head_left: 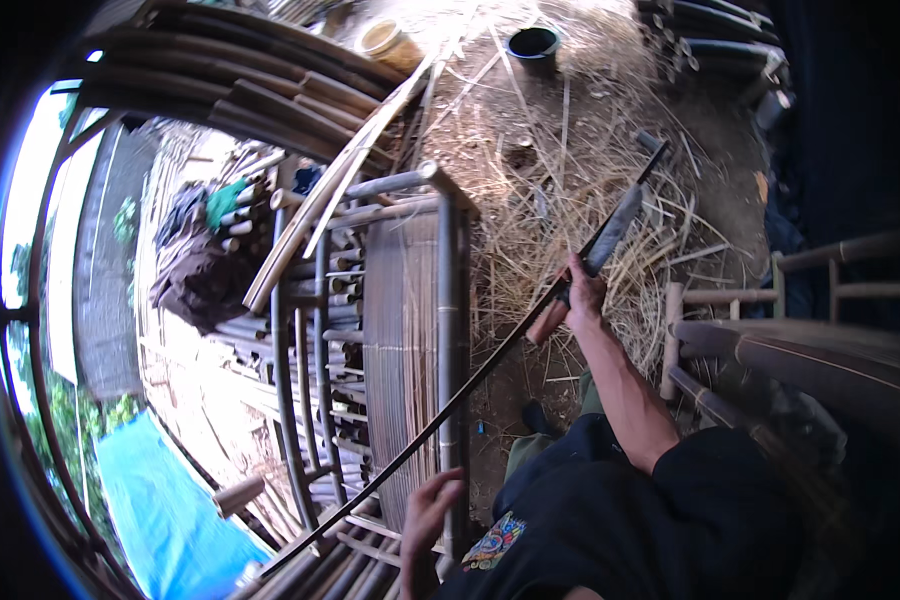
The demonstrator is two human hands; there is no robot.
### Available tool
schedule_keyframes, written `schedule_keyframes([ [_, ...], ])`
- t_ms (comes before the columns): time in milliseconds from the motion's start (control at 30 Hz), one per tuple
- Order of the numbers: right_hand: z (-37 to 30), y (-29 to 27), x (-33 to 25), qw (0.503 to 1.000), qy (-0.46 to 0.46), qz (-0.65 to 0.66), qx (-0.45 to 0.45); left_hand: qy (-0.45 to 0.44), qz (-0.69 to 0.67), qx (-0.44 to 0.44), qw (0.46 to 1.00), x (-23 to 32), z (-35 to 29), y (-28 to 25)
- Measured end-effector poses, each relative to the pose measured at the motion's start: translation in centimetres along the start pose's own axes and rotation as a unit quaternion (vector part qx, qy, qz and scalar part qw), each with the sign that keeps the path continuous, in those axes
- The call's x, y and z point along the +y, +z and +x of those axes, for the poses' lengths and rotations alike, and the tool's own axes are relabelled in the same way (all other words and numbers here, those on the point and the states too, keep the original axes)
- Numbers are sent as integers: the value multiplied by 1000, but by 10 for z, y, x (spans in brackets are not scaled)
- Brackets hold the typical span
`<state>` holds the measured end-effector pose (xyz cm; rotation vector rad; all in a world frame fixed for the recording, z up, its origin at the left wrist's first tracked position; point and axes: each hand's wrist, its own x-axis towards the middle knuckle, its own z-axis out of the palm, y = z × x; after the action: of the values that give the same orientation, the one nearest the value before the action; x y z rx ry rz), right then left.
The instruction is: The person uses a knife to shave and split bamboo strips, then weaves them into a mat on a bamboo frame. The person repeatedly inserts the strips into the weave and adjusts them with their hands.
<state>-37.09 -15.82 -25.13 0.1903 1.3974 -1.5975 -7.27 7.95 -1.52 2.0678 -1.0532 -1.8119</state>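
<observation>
- From my remote seat I see the right hand (586,292) near 3 o'clock, gripping a long-bladed knife (618,232); its brown handle (547,322) shows below the fist, and the blade points towards 2 o'clock.
- The dark bamboo strip (510,346) runs diagonally from 7 o'clock, past that fist, towards 2 o'clock; I cannot tell whether the fingers also press on it.
- The left hand (430,505), at 6 o'clock, is loosely open with bent fingers, just beside the strip, and I see nothing in its grasp.
- I judge this to be blade work along the strip, so I favour a shallow edge angle and light, even pressure.
- I would steady the strip with the left hand, well clear of the cutting edge.
- Something this long and thin probably whips and twists, so I would mind its 7 o'clock end and avoid snagging the bamboo frame (447,300) near the centre.
</observation>
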Motion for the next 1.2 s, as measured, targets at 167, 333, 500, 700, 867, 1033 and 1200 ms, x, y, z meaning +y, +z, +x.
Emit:
schedule_keyframes([
  [167, -110, 22, -8, 980, -118, -125, -103, 368, 378, 179, 831, 16, 66, -2],
  [333, -178, 34, -46, 880, -234, -392, -131, 225, 66, -202, 951, -30, 93, -44],
  [500, -237, 42, -98, 584, -605, -508, -187, 280, -199, -125, 931, -23, 48, -55],
  [700, -302, 46, -71, 496, -538, -607, -309, 372, -162, 31, 913, 4, 18, -68],
  [867, -322, 36, -32, 400, -668, -501, -377, 335, -138, 61, 930, -3, -4, -75],
  [1033, -337, 31, -30, 424, -627, -546, -359, 348, -116, 73, 928, -28, -15, -78],
  [1200, -320, 50, -49, 483, -581, -604, -254, 347, -125, 71, 927, -57, -23, -80],
])
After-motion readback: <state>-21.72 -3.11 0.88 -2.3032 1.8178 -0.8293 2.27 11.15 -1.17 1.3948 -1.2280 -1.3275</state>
